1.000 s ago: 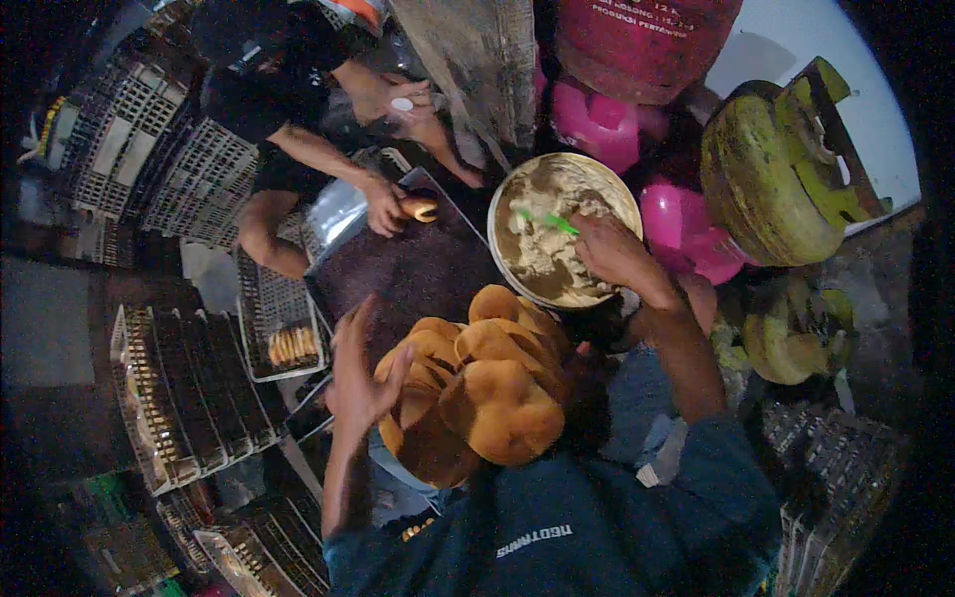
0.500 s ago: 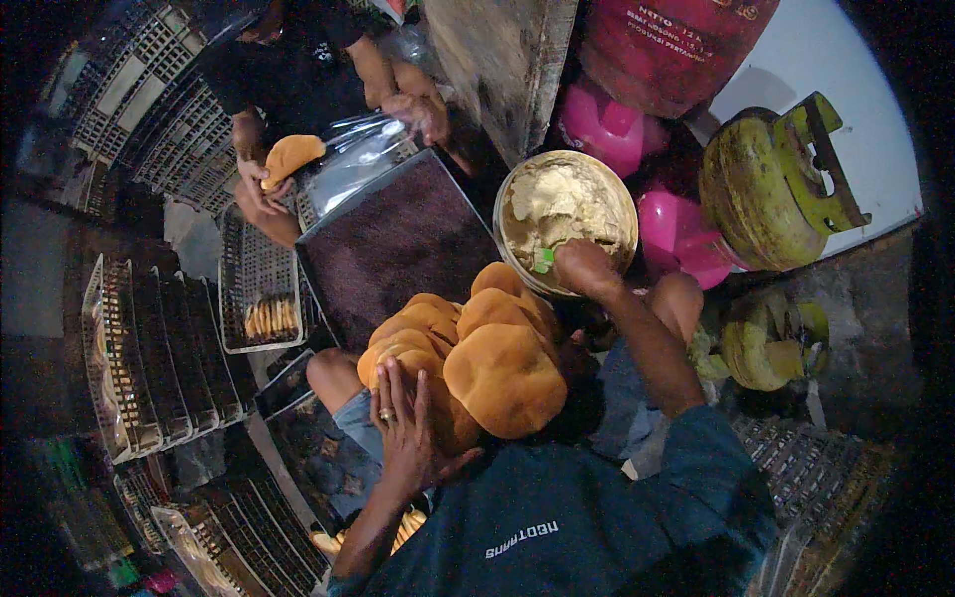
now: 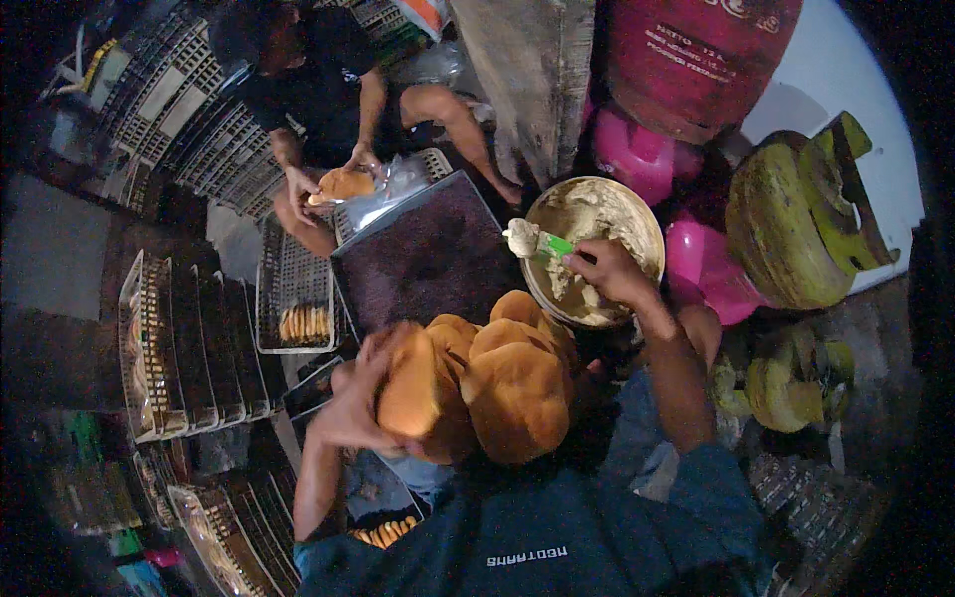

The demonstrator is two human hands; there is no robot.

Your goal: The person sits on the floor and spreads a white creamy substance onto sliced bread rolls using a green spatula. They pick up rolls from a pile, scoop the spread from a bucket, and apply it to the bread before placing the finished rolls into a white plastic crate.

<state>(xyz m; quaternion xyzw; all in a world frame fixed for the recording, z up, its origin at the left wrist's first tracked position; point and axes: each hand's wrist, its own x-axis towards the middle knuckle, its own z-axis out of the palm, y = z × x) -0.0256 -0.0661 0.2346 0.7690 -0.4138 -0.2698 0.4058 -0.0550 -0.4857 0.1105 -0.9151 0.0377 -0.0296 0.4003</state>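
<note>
My right hand (image 3: 615, 271) is closed round the green handle of a spatula (image 3: 557, 244). A lump of pale cream (image 3: 523, 239) covers its blade, held over the left rim of a round tub (image 3: 657, 234) of cream. My left hand (image 3: 350, 403), smeared by motion, grips a golden-brown bun (image 3: 412, 386) by its left side, and the bun is tilted up. Right beside it, more round buns (image 3: 517, 398) are piled in front of me. A square metal tray (image 3: 477, 185) of dark, fine-grained stuff lies beyond the pile.
Across the tray a co-worker's hands (image 3: 333, 179) hold a bun and clear plastic. A plastic crate (image 3: 264, 294) with filled buns stands left of the tray. Stacked crates (image 3: 149, 348) line the left side. Pink containers (image 3: 696, 264) and green gas cylinders (image 3: 796, 229) stand on the right.
My right hand has lifted the spatula out of the tub, its blade now loaded with cream. My left hand has gone from resting on the pile to gripping a bun at its left.
</note>
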